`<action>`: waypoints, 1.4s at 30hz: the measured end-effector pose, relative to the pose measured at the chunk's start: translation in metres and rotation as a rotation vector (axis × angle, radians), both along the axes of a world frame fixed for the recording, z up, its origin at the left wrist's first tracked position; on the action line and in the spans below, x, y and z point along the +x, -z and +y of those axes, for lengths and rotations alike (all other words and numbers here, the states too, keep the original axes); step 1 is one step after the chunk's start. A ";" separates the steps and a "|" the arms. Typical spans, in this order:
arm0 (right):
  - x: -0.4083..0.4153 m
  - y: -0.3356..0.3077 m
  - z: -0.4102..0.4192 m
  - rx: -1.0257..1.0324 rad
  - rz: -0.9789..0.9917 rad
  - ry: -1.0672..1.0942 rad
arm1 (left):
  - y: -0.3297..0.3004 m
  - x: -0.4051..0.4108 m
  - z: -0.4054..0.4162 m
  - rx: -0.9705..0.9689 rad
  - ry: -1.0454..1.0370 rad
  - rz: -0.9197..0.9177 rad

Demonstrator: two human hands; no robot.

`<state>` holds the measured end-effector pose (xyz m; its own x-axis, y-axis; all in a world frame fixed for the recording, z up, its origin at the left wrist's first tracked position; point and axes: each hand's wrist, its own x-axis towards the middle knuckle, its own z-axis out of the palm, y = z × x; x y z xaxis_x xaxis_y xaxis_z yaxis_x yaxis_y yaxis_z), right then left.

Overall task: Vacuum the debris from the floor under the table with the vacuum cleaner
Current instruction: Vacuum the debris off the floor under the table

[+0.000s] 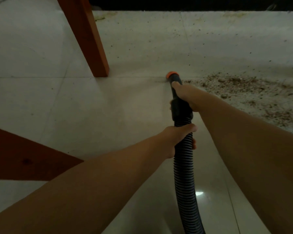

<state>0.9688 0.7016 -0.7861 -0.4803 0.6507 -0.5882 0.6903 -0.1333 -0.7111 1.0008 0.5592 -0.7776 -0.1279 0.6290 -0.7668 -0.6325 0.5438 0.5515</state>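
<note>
the black nozzle tube [177, 98] is held by the right hand [184, 97], its grip curled round the rigid part, while the ribbed hose [184, 166] is clasped by the left hand [178, 141], fingers wrapped round it just behind. the orange tip [170, 75] is set on the tiled floor [108, 115] at a grout line, just right of the wooden leg [90, 39]. the debris [240, 86] is spread right of the tip, reaching the frame's right edge. bare tile is seen left of the hose; a wooden edge [24, 159] juts in at lower left.
</note>
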 end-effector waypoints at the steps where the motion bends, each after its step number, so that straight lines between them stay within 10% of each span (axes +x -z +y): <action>1: 0.009 0.000 0.006 -0.001 0.002 0.032 | -0.001 0.005 0.004 0.003 0.028 0.000; 19: -0.018 -0.006 -0.049 -0.033 0.020 -0.108 | 0.001 -0.006 -0.033 -0.029 -0.129 0.039; 42: 0.172 -0.032 0.006 0.021 -0.154 0.363 | -0.019 0.115 0.021 -0.092 0.403 0.071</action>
<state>1.1407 0.7080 -0.7540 -0.1235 0.7745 -0.6205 0.6997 -0.3754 -0.6079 1.1156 0.5806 -0.7587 0.0605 0.5688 -0.8202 -0.3212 0.7891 0.5236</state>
